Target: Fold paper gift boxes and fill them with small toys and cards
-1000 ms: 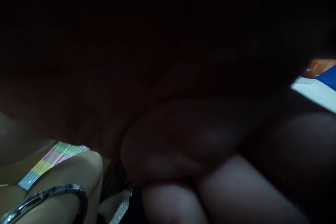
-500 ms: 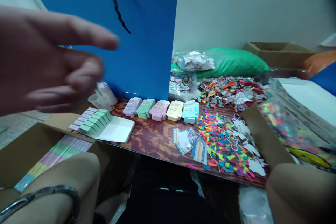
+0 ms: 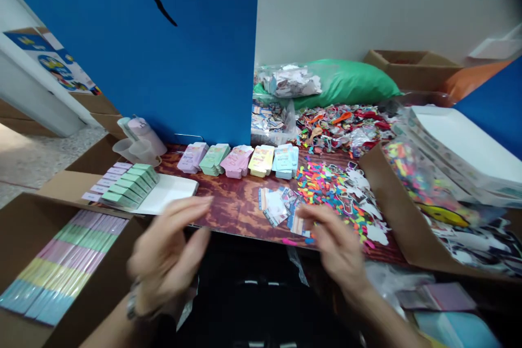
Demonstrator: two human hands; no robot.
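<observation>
My left hand [image 3: 169,253] hovers at the near table edge, thumb and fingers apart, holding nothing I can see. Close by it lies a white tray [image 3: 173,189] bearing green and purple card bundles [image 3: 132,185]. My right hand [image 3: 332,242], slightly blurred, has its fingers parted over the front edge, nearest to some small printed clear packets [image 3: 275,207]. Card stacks stand in a row behind: purple [image 3: 192,159], green [image 3: 214,160], pink [image 3: 237,162], yellow [image 3: 261,161] and blue [image 3: 286,161]. Small bright pieces like balloons [image 3: 316,176] are heaped right of the packets.
A blue board [image 3: 196,65] rises behind the stacks. At left, an open carton [image 3: 73,299] holds wrapped colour-striped packs [image 3: 65,261]. Cups [image 3: 141,149] and a bottle [image 3: 149,136] stand behind the tray. On the right are another carton [image 3: 387,212] and a green sack [image 3: 346,84].
The left hand, earlier large and raised in front of the board, has dropped to the table edge. My right hand has come into view. The camera view has tilted down.
</observation>
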